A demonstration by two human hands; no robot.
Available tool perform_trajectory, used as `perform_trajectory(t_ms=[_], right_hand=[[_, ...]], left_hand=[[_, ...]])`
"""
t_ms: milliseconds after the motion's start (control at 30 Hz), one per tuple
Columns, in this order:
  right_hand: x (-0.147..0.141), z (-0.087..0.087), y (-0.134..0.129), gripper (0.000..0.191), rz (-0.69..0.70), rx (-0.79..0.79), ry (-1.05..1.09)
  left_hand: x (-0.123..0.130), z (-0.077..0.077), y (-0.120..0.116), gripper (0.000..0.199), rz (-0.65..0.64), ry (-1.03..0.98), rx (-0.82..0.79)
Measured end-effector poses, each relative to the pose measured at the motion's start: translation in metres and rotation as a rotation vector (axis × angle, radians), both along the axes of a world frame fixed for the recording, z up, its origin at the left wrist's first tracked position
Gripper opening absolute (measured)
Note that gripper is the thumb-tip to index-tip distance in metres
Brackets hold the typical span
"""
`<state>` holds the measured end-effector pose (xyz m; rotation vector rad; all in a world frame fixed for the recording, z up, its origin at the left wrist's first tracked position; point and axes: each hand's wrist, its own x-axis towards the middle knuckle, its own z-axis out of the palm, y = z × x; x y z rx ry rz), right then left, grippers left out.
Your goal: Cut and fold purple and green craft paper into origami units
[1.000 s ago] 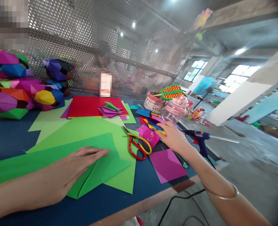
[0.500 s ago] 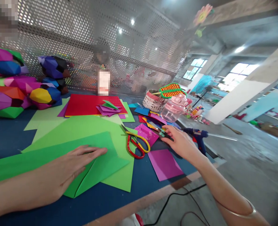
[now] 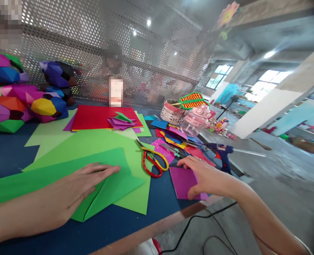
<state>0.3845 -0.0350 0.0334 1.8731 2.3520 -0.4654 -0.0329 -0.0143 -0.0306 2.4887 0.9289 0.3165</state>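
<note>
My left hand [image 3: 72, 191] lies flat with its fingers stretched out, pressing on a folded sheet of green paper [image 3: 119, 159]. Beneath that sheet spread larger light green papers [image 3: 138, 202]. To the right, my right hand [image 3: 207, 177] reaches over a purple paper square [image 3: 179, 182], its thumb on the near part and its fingers near the far edge, spread apart. Scissors [image 3: 155, 163] with one red and one yellow handle rest between the hands, blades slightly apart. Just beyond my right fingers is a dark-handled tool with a teal part [image 3: 177, 152], its kind unclear.
A glue gun [image 3: 222, 152] lies at the table's right edge. Behind it stand a pink bottle [image 3: 194, 122] and a round pot [image 3: 170, 112]. Red sheets [image 3: 98, 117] and colourful faceted paper shapes [image 3: 13, 94] sit further back. A cable [image 3: 189, 226] hangs below the edge.
My right hand has left the dark-handled tool and come nearer, onto the purple square, which has turned slightly. My left hand stays on the green paper.
</note>
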Motion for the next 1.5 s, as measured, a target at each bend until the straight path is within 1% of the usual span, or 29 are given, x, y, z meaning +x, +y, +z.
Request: perform_trajectory(t_ms=[33,100,167,200,233,267,300,367,433,467,500,567,700,767,867,967,1033,1067,1133,1200,1233,1300,1333,1400,1500], right_hand=[[0.001,0.0,0.001,0.07,-0.009,0.014,-0.02],[0.004,0.002,0.002,0.047,0.003,0.041,-0.031],[0.008,0.009,0.002,0.023,0.062,0.053,0.02],[0.01,0.014,0.003,0.02,0.091,0.072,0.066],[0.012,0.019,0.004,0.022,0.107,0.113,0.115],[0.013,0.024,0.007,0.025,0.103,0.184,0.153],[0.014,0.028,0.011,0.027,0.074,0.303,0.179],[0.013,0.033,0.022,0.026,-0.029,0.636,0.189],[0.014,0.032,0.039,0.026,-0.11,0.932,0.146],[0.015,0.03,0.049,0.029,-0.129,1.019,0.107],[0.017,0.025,0.06,0.031,-0.123,1.048,0.054],[0.023,0.014,0.081,0.036,-0.118,1.016,-0.065],[0.035,-0.011,0.115,0.038,-0.163,0.757,-0.283],[0.04,-0.019,0.127,0.036,-0.17,0.688,-0.327],[0.045,-0.024,0.138,0.031,-0.153,0.644,-0.329],[0.037,-0.022,0.137,0.029,-0.134,0.637,-0.31],[0.018,-0.019,0.126,0.036,-0.105,0.684,-0.267],[0.003,-0.017,0.118,0.039,-0.053,0.739,-0.198],[-0.034,-0.013,0.096,0.04,0.117,0.741,-0.006],[-0.074,-0.008,0.073,0.036,0.309,0.621,0.157],[-0.093,-0.007,0.062,0.034,0.416,0.535,0.215],[-0.124,-0.005,0.046,0.032,0.594,0.356,0.277],[-0.136,-0.004,0.042,0.033,0.656,0.263,0.286],[-0.152,-0.006,0.039,0.039,0.749,0.154,0.288],[-0.16,-0.01,0.043,0.054,0.8,0.093,0.285]], left_hand=[[0.0,0.0,0.0,0.061,0.007,-0.005,-0.005],[0.0,0.0,0.0,0.062,0.022,-0.014,-0.012],[-0.001,0.0,-0.001,0.064,0.033,-0.005,-0.01],[-0.001,0.0,-0.001,0.064,0.033,0.004,-0.006],[-0.002,0.0,-0.001,0.065,0.031,0.012,-0.002],[-0.002,-0.001,-0.001,0.065,0.031,0.015,0.0],[-0.003,-0.002,-0.001,0.066,0.033,0.016,-0.001],[-0.004,-0.003,-0.001,0.067,0.031,0.005,-0.009],[-0.004,-0.003,-0.001,0.067,0.029,0.005,-0.015],[-0.004,-0.003,-0.001,0.067,0.022,0.008,-0.014],[-0.003,-0.002,-0.001,0.066,0.019,0.015,-0.013],[-0.002,0.0,-0.001,0.065,0.018,0.015,-0.011],[-0.001,0.001,-0.001,0.068,0.014,0.01,-0.007],[-0.001,-0.001,0.0,0.069,0.007,0.03,-0.005],[-0.001,-0.001,0.0,0.069,0.02,0.023,-0.016],[0.001,0.006,-0.002,0.068,0.026,-0.006,-0.039],[0.003,0.013,-0.003,0.065,0.023,0.007,-0.066],[0.004,0.015,-0.004,0.064,0.017,0.005,-0.064],[0.006,0.019,-0.004,0.064,-0.001,0.024,-0.069],[0.006,0.019,-0.004,0.064,-0.009,0.045,-0.073],[0.007,0.019,-0.004,0.063,-0.007,0.055,-0.073],[0.007,0.018,-0.004,0.06,0.002,0.077,-0.077],[0.007,0.017,-0.005,0.06,0.008,0.083,-0.079],[0.007,0.017,-0.005,0.06,0.025,0.084,-0.084],[0.006,0.017,-0.006,0.06,0.051,0.067,-0.083]])
